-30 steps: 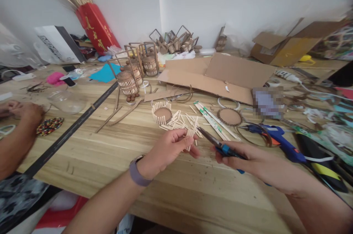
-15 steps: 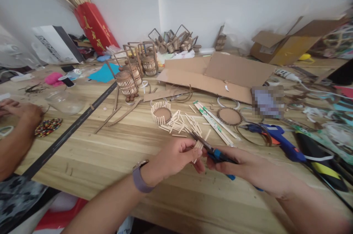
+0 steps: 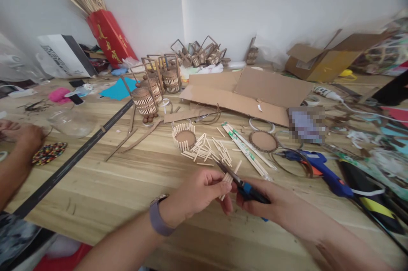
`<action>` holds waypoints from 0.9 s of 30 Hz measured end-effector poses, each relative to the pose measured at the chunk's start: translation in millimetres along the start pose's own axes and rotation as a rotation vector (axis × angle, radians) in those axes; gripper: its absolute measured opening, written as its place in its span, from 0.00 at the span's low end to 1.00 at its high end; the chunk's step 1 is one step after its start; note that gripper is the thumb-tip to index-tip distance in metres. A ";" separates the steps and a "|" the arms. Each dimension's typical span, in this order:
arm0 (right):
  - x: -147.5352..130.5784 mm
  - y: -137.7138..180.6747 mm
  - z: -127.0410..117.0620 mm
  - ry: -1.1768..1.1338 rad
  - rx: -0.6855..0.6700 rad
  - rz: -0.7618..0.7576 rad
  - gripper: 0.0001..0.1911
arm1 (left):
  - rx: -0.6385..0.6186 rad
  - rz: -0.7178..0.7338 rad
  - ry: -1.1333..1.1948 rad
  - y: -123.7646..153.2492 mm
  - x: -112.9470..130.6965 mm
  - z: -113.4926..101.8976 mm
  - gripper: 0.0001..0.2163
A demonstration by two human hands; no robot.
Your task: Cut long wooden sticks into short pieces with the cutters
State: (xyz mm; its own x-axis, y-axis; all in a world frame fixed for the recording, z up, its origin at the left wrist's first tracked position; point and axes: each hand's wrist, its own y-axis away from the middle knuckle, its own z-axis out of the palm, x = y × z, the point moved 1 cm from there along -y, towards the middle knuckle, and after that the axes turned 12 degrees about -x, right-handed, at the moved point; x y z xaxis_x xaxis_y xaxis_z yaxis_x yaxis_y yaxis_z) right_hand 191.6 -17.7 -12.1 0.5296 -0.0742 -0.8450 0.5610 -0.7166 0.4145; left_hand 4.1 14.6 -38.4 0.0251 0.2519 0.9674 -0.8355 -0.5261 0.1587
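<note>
My left hand (image 3: 198, 192) is closed around a few short wooden sticks (image 3: 227, 180), pinched between thumb and fingers above the wooden table (image 3: 127, 177). My right hand (image 3: 270, 203) grips blue-handled scissors (image 3: 237, 181), whose blades meet the sticks at my left fingertips. Just beyond lie a loose pile of cut sticks (image 3: 210, 148) and a small round basket base ringed with upright sticks (image 3: 184, 135).
A blue glue gun (image 3: 321, 169) and wrapped chopsticks (image 3: 247, 149) lie to the right. Finished small baskets (image 3: 145, 101), flat cardboard (image 3: 245, 90) and an open box (image 3: 321, 60) sit further back. Another person's hand (image 3: 19, 137) rests at the left near beads (image 3: 47, 152).
Both my hands drew closer to me and together; the scissor blades now touch the sticks held in my left hand. The view shifted slightly down the table.
</note>
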 end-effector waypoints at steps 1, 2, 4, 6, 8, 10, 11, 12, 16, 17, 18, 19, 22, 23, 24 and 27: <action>1.0 -0.9 1.2 0.016 0.014 0.003 0.05 | -0.001 0.001 0.007 -0.1 -0.6 -0.1 0.23; 1.9 -1.9 2.4 0.032 0.031 0.005 0.05 | -0.001 0.003 0.010 -0.1 -0.8 -0.2 0.23; 3.3 -3.9 4.5 0.062 0.074 -0.003 0.05 | 0.005 0.008 0.000 0.4 0.2 -0.3 0.23; 4.3 -5.6 6.0 0.082 0.106 -0.016 0.05 | 0.016 0.008 -0.029 1.0 1.9 -0.5 0.23; 4.9 -6.9 6.9 0.091 0.119 -0.022 0.04 | 0.022 0.007 -0.069 1.5 2.7 -1.3 0.23; 5.2 -7.8 7.3 0.100 0.118 -0.026 0.04 | 0.018 0.014 -0.098 1.7 2.0 -2.6 0.23; 5.1 -8.0 7.3 0.104 0.112 -0.032 0.04 | 0.013 0.019 -0.099 1.7 1.1 -3.3 0.22; 5.0 -8.2 7.3 0.106 0.107 -0.039 0.05 | 0.008 0.024 -0.093 1.7 0.2 -4.0 0.22; 3.9 -8.3 6.3 0.096 0.104 -0.058 0.07 | 0.018 0.009 -0.103 2.5 -0.4 -5.0 0.20; 3.7 -7.9 6.0 0.092 0.108 -0.053 0.07 | 0.023 0.001 -0.126 2.9 0.6 -4.7 0.20; 3.4 -7.4 5.7 0.088 0.109 -0.048 0.07 | 0.028 -0.005 -0.153 3.4 1.8 -4.3 0.20; 3.0 -6.7 5.3 0.084 0.107 -0.045 0.07 | 0.031 -0.009 -0.177 3.9 3.0 -3.8 0.21; 1.2 -4.1 4.1 0.074 0.088 -0.039 0.08 | 0.031 -0.021 -0.222 5.2 5.5 -2.4 0.22; 0.6 -3.3 3.6 0.071 0.081 -0.038 0.08 | 0.028 -0.026 -0.227 5.4 5.8 -2.0 0.23; 0.1 -2.6 3.2 0.068 0.075 -0.033 0.09 | 0.026 -0.029 -0.230 5.4 5.9 -1.6 0.24; -0.6 -1.9 2.6 0.081 0.074 -0.022 0.08 | 0.019 -0.023 -0.235 4.7 5.7 -0.5 0.26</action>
State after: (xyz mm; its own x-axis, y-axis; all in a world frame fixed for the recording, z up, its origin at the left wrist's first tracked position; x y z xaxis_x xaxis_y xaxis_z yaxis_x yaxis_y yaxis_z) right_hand 188.6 -18.1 -13.3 0.5691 -0.0036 -0.8223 0.5258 -0.7672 0.3673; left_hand 0.1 14.0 -32.2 0.1731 0.0688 0.9825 -0.8228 -0.5382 0.1826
